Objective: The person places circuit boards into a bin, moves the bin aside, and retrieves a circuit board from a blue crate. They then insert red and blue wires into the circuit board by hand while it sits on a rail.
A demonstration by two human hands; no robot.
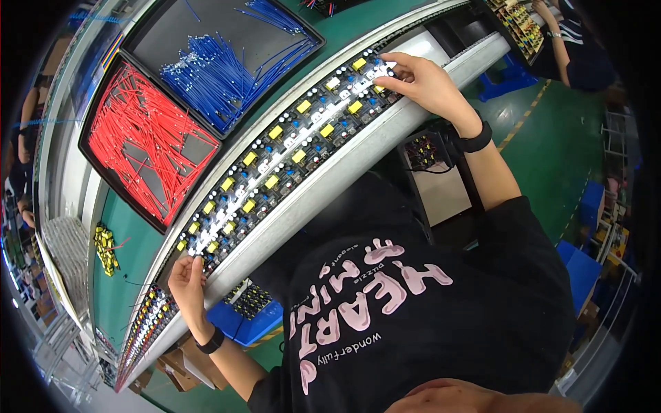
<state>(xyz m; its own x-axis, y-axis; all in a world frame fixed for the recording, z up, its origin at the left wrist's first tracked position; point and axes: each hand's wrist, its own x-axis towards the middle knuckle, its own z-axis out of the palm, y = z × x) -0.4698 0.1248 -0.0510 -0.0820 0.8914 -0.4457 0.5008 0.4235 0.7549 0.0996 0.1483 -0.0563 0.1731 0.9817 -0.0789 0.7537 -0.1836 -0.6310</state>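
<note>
A long panel of dark circuit boards [282,157] lies along the rail in front of me, dotted with yellow blocks, white connectors and small blue parts. My right hand [428,84] grips its far right end between thumb and fingers. At the opposite, lower left end, my left hand [187,286] has its fingertips pinched together on the panel's edge. Just beyond the panel, a black tray [222,136] holds loose red wires [134,127] in one compartment and blue wires [213,79] in the other.
Further down the line lie more boards with wires [148,313]. A heap of yellow-and-black parts [105,249] sits on the green surface. The metal rail [313,189] runs between me and the boards. A blue stool [506,84] and another person's arm [559,51] are at the upper right.
</note>
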